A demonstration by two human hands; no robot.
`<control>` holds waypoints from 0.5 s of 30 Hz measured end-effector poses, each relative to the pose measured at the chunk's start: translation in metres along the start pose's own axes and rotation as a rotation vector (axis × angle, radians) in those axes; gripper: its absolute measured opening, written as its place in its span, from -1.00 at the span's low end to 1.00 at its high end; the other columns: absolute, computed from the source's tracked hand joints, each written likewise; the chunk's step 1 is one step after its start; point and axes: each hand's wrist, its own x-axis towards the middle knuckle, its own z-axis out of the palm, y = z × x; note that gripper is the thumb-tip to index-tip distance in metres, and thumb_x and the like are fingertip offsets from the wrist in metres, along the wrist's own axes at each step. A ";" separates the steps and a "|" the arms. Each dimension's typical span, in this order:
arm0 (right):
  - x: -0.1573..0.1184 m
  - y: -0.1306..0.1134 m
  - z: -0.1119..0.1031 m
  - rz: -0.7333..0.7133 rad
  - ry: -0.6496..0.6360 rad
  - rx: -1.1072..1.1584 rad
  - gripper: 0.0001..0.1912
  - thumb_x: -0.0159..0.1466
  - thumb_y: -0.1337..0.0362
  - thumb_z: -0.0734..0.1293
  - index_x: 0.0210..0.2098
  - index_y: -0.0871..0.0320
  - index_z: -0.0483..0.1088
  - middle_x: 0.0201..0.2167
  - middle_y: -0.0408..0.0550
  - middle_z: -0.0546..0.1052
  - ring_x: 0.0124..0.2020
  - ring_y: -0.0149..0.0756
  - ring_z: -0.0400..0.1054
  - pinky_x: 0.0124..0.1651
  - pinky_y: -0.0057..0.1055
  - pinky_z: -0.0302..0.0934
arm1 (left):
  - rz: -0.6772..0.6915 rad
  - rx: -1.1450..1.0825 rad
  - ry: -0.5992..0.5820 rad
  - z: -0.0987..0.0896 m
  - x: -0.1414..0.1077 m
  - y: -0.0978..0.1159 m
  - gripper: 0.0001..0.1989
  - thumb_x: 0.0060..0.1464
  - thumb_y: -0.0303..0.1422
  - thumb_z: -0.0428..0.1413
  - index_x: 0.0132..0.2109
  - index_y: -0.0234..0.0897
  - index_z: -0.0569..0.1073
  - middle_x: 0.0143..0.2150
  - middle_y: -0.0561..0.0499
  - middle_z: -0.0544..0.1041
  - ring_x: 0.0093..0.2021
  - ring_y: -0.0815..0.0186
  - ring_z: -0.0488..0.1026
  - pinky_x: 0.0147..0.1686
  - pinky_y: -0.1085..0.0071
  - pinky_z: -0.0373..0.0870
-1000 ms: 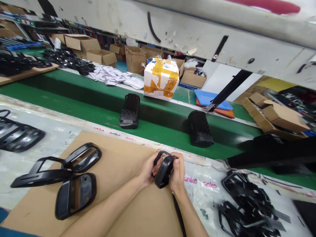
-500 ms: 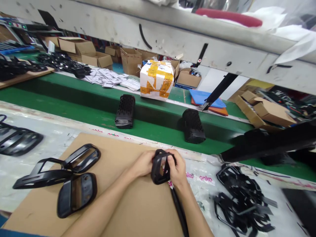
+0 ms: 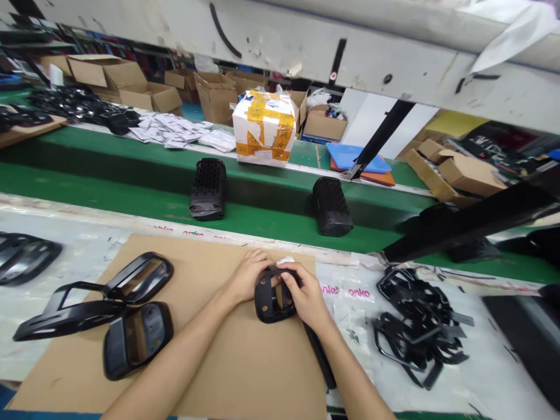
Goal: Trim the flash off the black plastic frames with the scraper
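Both of my hands are on a black plastic frame (image 3: 264, 301) with a rounded outline, small holes and a window in its middle. My left hand (image 3: 250, 273) grips its upper left edge, with fingers partly hidden behind it. On the upper right side, my right hand (image 3: 307, 293) is closed round the rim, its thumb reaching over the face. Cardboard shows through the window. Under my right forearm lies a black rod (image 3: 322, 360). Left of my arms, on the cardboard sheet (image 3: 245, 373), are black frames of similar look (image 3: 139, 337).
Thin black strips and loops (image 3: 422, 332) lie heaped on the right. Beyond the table edge, two black perforated blocks (image 3: 208, 189) sit on the green surface (image 3: 266, 213). A taped white box (image 3: 265, 128) stands behind. A dark slanted post (image 3: 464, 219) crosses the right side.
The frame has turned from a tilted, side-on pose so that its holed face shows more. Both hands have shifted their hold along its top edge. The view has moved slightly.
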 end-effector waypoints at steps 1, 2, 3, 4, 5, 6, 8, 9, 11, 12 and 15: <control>-0.001 0.002 0.001 -0.013 0.018 0.017 -0.80 0.48 0.17 0.31 -0.02 0.05 0.54 -0.05 -0.03 0.63 0.02 -0.18 0.52 0.13 -0.29 0.35 | 0.006 0.010 -0.011 0.001 -0.001 -0.001 -0.82 0.29 -0.22 0.18 -0.20 -0.23 0.53 -0.19 -0.04 0.56 -0.09 0.16 0.43 -0.02 0.22 0.31; 0.000 0.002 0.003 -0.021 0.029 0.033 -0.80 0.48 0.16 0.31 -0.02 0.04 0.55 -0.06 -0.04 0.63 0.01 -0.18 0.52 0.11 -0.29 0.36 | 0.010 0.010 -0.023 0.001 -0.002 -0.001 -0.84 0.28 -0.23 0.19 -0.20 -0.22 0.54 -0.18 -0.03 0.56 -0.09 0.16 0.43 -0.02 0.22 0.31; 0.002 0.002 0.004 -0.026 0.034 0.044 -0.79 0.48 0.16 0.31 -0.01 0.03 0.55 -0.06 -0.04 0.63 0.00 -0.18 0.52 0.10 -0.29 0.37 | 0.012 0.002 -0.031 0.001 -0.002 -0.002 -0.85 0.27 -0.24 0.19 -0.19 -0.21 0.55 -0.17 -0.03 0.56 -0.09 0.16 0.43 -0.02 0.22 0.31; 0.006 0.001 0.005 -0.032 0.034 0.048 -0.80 0.48 0.15 0.31 -0.01 0.03 0.55 -0.06 -0.05 0.63 0.00 -0.18 0.52 0.10 -0.28 0.38 | 0.012 -0.009 -0.031 0.002 -0.002 -0.002 -0.87 0.27 -0.26 0.19 -0.18 -0.20 0.55 -0.16 -0.02 0.57 -0.07 0.17 0.43 -0.01 0.21 0.31; 0.010 -0.001 0.005 -0.040 0.032 0.037 -0.80 0.49 0.16 0.31 -0.01 0.02 0.55 -0.06 -0.05 0.63 0.00 -0.18 0.52 0.11 -0.27 0.37 | 0.009 -0.020 -0.023 0.002 -0.002 -0.003 -0.89 0.27 -0.27 0.18 -0.16 -0.19 0.56 -0.14 -0.01 0.57 -0.05 0.16 0.43 0.01 0.21 0.32; 0.013 -0.003 0.003 -0.055 0.030 0.009 -0.80 0.49 0.16 0.30 0.00 0.01 0.55 -0.04 -0.05 0.62 0.02 -0.18 0.51 0.14 -0.25 0.36 | 0.004 -0.029 -0.006 0.002 -0.002 -0.005 -0.89 0.29 -0.29 0.17 -0.14 -0.18 0.57 -0.11 -0.01 0.57 -0.03 0.16 0.43 0.03 0.21 0.32; 0.016 -0.008 -0.004 -0.086 0.050 -0.095 -0.78 0.49 0.17 0.30 0.06 0.02 0.51 0.01 -0.02 0.59 0.08 -0.15 0.47 0.20 -0.19 0.32 | -0.027 -0.021 0.066 0.004 0.000 -0.009 -0.88 0.31 -0.32 0.14 -0.11 -0.18 0.58 -0.06 -0.03 0.57 0.01 0.14 0.43 0.06 0.19 0.33; 0.015 -0.010 -0.009 -0.088 0.069 -0.158 -0.75 0.48 0.17 0.30 0.11 0.02 0.47 0.05 0.00 0.56 0.11 -0.14 0.44 0.23 -0.17 0.30 | -0.051 -0.003 0.117 0.004 0.000 -0.011 -0.87 0.32 -0.32 0.13 -0.11 -0.19 0.59 -0.04 -0.05 0.57 0.03 0.13 0.43 0.07 0.17 0.33; 0.002 -0.014 -0.020 -0.034 0.110 -0.287 -0.67 0.47 0.17 0.31 0.20 0.02 0.39 0.12 0.04 0.50 0.15 -0.11 0.40 0.24 -0.13 0.28 | -0.113 0.043 0.219 0.006 0.001 -0.016 -0.84 0.34 -0.28 0.13 -0.11 -0.19 0.60 0.01 -0.08 0.56 0.08 0.10 0.43 0.12 0.13 0.33; -0.009 -0.016 -0.024 0.020 0.119 -0.345 -0.65 0.47 0.16 0.31 0.21 0.02 0.37 0.13 0.05 0.49 0.15 -0.10 0.39 0.23 -0.13 0.28 | -0.144 0.063 0.259 0.006 0.001 -0.019 -0.83 0.35 -0.25 0.14 -0.10 -0.18 0.61 0.04 -0.09 0.54 0.11 0.09 0.43 0.14 0.12 0.32; -0.047 -0.017 -0.029 0.215 0.048 -0.497 -0.69 0.42 0.14 0.33 0.13 0.00 0.42 0.02 0.02 0.52 0.05 -0.06 0.43 0.12 -0.12 0.34 | -0.200 0.078 0.302 0.006 0.001 -0.023 -0.79 0.36 -0.19 0.14 -0.05 -0.12 0.63 0.12 -0.09 0.51 0.18 0.09 0.42 0.21 0.10 0.30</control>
